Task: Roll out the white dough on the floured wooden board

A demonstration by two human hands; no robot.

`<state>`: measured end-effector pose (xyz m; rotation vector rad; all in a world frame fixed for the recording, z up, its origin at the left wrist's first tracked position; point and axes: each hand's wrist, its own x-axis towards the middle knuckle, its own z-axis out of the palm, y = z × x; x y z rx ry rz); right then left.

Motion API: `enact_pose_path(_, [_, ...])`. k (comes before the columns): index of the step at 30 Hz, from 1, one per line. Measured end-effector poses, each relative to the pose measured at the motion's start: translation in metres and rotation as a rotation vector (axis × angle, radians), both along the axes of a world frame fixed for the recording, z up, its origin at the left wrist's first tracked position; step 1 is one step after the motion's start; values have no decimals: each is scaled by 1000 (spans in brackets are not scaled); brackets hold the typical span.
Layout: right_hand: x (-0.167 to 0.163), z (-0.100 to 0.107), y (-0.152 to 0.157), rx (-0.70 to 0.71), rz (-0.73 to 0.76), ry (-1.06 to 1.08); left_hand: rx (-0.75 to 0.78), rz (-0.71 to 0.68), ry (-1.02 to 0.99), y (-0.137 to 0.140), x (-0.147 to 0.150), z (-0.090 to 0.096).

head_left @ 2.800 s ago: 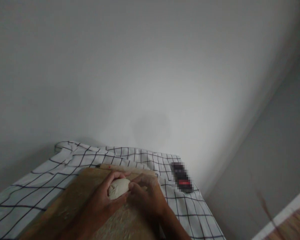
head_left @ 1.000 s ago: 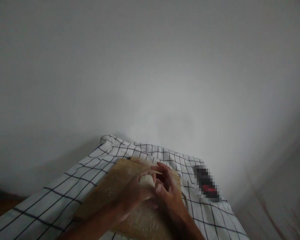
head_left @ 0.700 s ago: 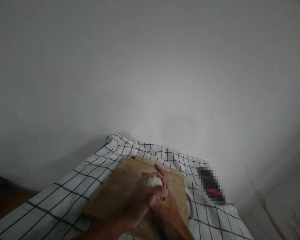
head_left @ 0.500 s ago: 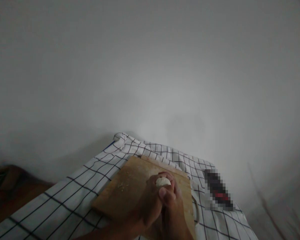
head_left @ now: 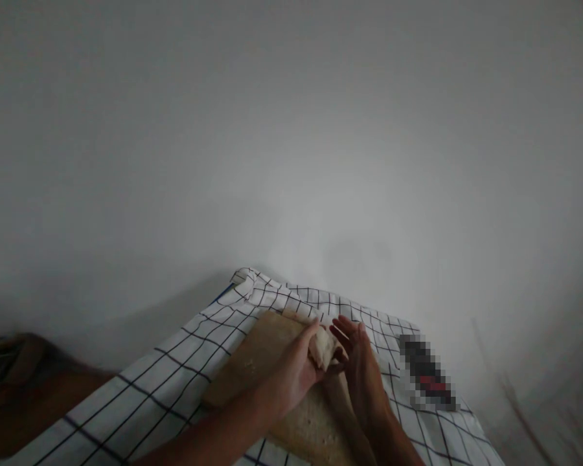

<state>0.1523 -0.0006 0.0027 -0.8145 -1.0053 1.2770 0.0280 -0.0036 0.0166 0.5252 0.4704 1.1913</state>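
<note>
Head view: board (head_left: 256,359) below the fingers, partly covered. Left hand (head_left: 296,372) reaches up from lower left, thumb up, fingers cupped around the dough (head_left: 323,348), mostly hidden by it. Right hand (head_left: 363,367) angled in, fingers spread just right of dough; contact unclear. Pixelated item (head_left: 427,374) farther right of fingers, unreadable.

Dim and grey overall, palest around the middle of the wall (head_left: 340,188) and darkening toward the corners, with soft shadows low beside the cloth (head_left: 175,382). Softened around the fingers (head_left: 348,327), perhaps by motion, and hazy at the twig-like strands (head_left: 515,401). Coarsely pixelated over the dark object (head_left: 427,372).
</note>
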Motion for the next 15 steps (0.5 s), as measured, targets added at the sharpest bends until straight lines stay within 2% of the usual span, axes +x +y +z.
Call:
enact_pose_path(4, [-2, 17, 11, 59, -77, -115, -8, 67, 111, 7, -7, 9])
enact_pose_path(9, [-12, 44, 26, 176, -129, -275, 43, 133, 194, 27, 0, 37])
enact_pose_path(13, [-27, 62, 43, 210, -152, -201, 29, 362, 306, 41, 7, 57])
enact_pose_path(15, [-39, 72, 52, 251, -160, -107, 31, 415, 366, 41, 4, 63])
